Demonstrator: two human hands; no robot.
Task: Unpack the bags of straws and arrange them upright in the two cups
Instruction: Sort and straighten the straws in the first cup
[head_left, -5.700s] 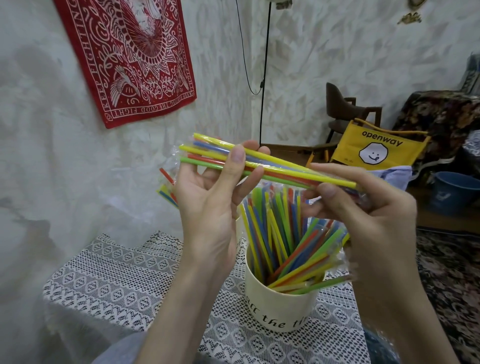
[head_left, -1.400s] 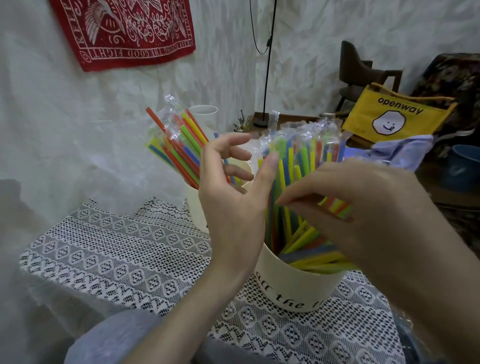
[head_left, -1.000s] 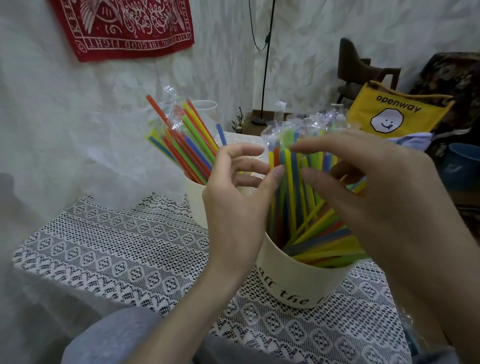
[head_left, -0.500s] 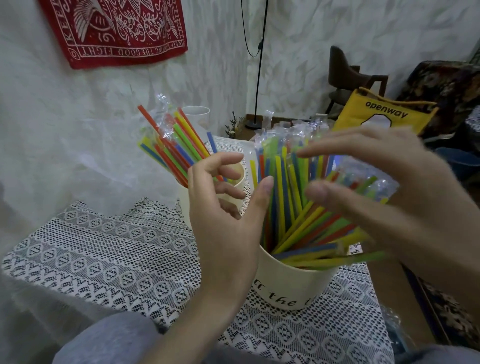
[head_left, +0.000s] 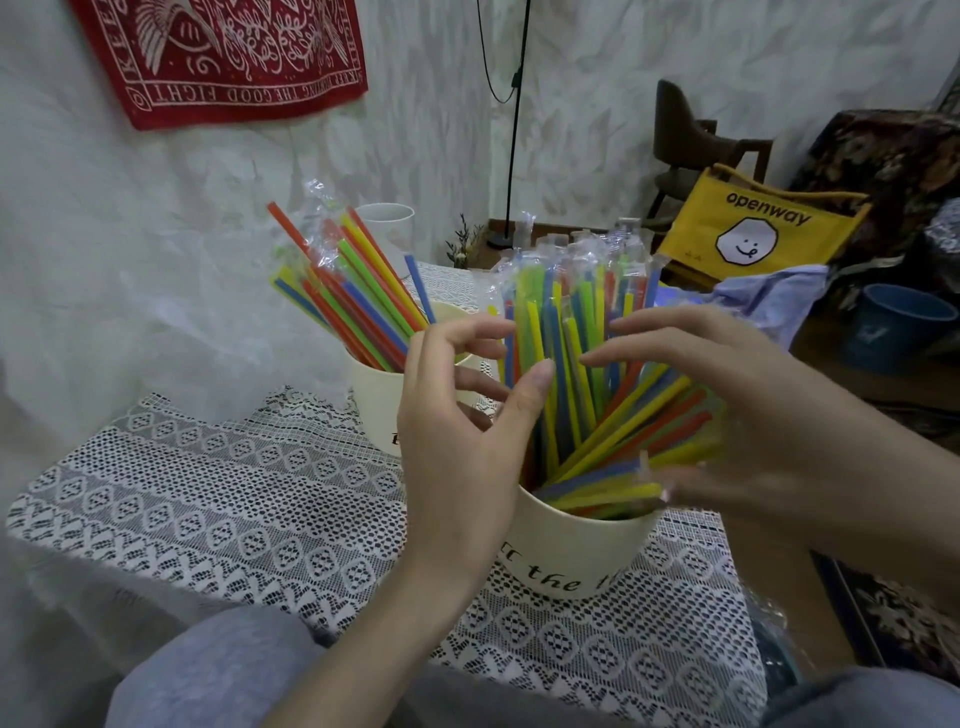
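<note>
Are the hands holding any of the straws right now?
No firm hold shows. The left hand and right hand are open, cupped around the straws in the near cup, fingertips touching them about midway up.

red wall hanging | yellow openway bag | brown chair | blue bucket
</note>
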